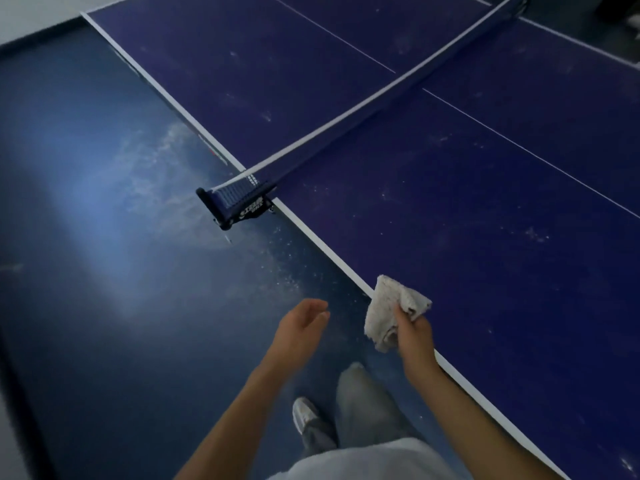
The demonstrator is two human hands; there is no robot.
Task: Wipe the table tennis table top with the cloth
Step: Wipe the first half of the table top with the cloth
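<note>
The blue table tennis table top (467, 209) fills the right and upper part of the view, with pale dusty smudges on it and a white edge line. My right hand (414, 336) holds a crumpled off-white cloth (389, 308) right over the table's near side edge. My left hand (301, 322) hovers over the floor to the left of the cloth, fingers loosely curled and apart, holding nothing.
The net (363, 112) runs diagonally across the table, clamped by a black post (235, 206) that juts out over the side edge. A dusty dark blue floor (104, 237) lies to the left. My legs and a shoe (304, 415) stand beside the table.
</note>
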